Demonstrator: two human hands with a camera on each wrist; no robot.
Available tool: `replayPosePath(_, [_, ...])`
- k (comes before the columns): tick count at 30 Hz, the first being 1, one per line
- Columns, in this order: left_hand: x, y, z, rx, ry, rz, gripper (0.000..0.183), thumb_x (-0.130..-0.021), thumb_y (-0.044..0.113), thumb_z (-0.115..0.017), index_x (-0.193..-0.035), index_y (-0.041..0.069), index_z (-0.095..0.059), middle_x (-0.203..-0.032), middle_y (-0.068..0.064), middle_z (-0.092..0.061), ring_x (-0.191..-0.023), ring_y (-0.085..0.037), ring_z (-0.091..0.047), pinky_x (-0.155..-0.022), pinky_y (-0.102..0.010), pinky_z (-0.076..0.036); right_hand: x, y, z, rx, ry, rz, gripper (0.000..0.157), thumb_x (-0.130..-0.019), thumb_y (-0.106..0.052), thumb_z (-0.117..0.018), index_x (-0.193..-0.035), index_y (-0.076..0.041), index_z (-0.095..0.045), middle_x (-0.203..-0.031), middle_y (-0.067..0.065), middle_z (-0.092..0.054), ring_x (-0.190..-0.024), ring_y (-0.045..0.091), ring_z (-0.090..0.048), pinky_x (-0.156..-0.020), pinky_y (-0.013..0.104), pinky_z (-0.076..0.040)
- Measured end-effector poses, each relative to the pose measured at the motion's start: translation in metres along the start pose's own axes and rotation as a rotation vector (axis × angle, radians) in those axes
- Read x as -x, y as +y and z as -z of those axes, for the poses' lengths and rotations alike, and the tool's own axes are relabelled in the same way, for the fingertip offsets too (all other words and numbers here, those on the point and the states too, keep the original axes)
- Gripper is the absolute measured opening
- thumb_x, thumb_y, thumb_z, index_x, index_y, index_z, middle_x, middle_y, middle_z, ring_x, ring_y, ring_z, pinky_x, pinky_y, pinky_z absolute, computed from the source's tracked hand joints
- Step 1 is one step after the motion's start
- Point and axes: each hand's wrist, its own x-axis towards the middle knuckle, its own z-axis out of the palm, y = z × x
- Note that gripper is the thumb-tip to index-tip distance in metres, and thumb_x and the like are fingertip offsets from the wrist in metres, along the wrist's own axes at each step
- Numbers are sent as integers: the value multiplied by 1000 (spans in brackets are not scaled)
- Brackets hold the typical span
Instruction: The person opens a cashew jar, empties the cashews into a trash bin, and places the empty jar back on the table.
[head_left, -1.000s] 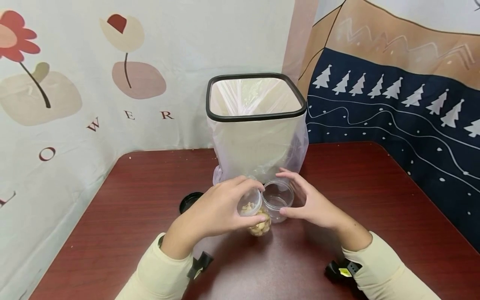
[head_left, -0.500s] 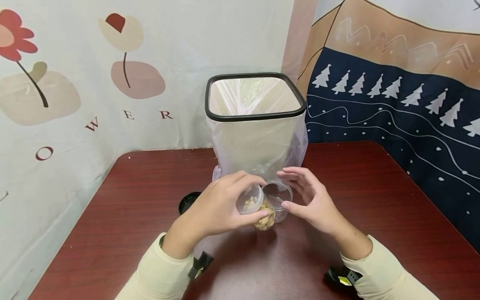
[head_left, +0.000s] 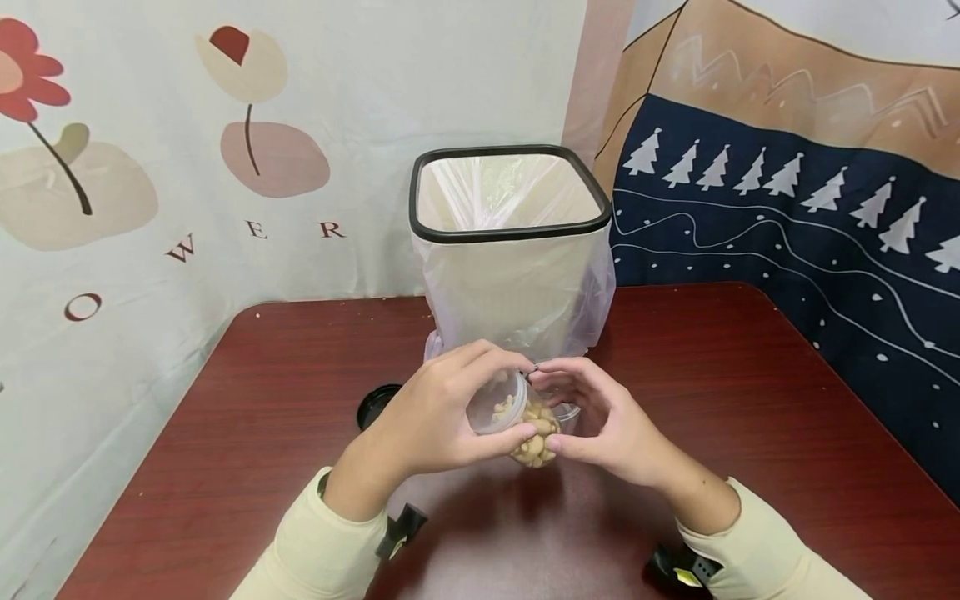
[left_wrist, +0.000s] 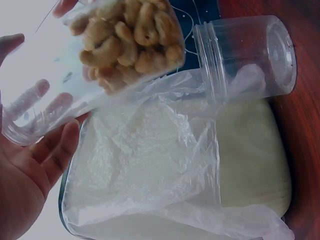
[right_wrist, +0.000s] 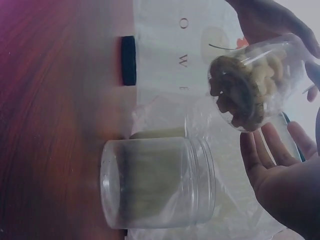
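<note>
A clear plastic jar of cashews (head_left: 538, 417) is held tilted in the air by my left hand (head_left: 438, 408). Its uncapped mouth faces up and to the left, and the nuts lie toward its base, as the left wrist view of the cashews (left_wrist: 127, 42) shows. My right hand (head_left: 618, 425) comes round the base end; its thumb seems to touch the jar in the head view. In the right wrist view its fingers (right_wrist: 272, 145) lie loosely bent beside the base. A second clear jar (right_wrist: 157, 182), without a lid or nuts, stands upright on the table behind the raised one.
A black lid (head_left: 375, 404) lies left of the hands, partly behind the left one. At the back of the red-brown table (head_left: 300, 367) stands a pale bin (head_left: 502, 292) with a black rim and a thin plastic liner. Printed cloth (head_left: 375, 100) hangs behind.
The jar of cashews has shifted slightly right and now overlaps the standing jar in the head view. My right hand has moved left from beside the standing jar to the cashew jar's base.
</note>
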Motion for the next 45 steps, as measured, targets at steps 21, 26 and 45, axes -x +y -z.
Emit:
replayPosePath(21, [-2, 7, -2, 58, 1, -148, 49, -77, 36, -82, -115, 10, -65, -106, 3, -66, -95, -7, -64, -88, -21, -52, 5, 2, -6, 131, -121, -29, 64, -74, -4, -83, -132, -11, -57, -127, 6, -60, -113, 12, -58, -99, 26, -49])
replayPosePath(26, [-3, 10, -2, 62, 4, -158, 50, -76, 36, -83, -115, 11, -65, -106, 3, -66, -95, -7, -65, -89, -20, -52, 7, 2, -7, 128, -139, -39, 66, -73, -5, -84, -133, -11, -56, -124, 6, -61, -111, 13, -60, -100, 25, -48])
replayPosePath(45, [-3, 15, -5, 108, -49, -121, 49, -77, 35, -82, -117, 13, -65, -107, 4, -64, -96, -8, -64, -89, -19, -51, 9, -2, -13, 135, -237, -165, 66, -76, -19, -86, -134, -17, -55, -113, -2, -69, -101, 11, -65, -92, 25, -51])
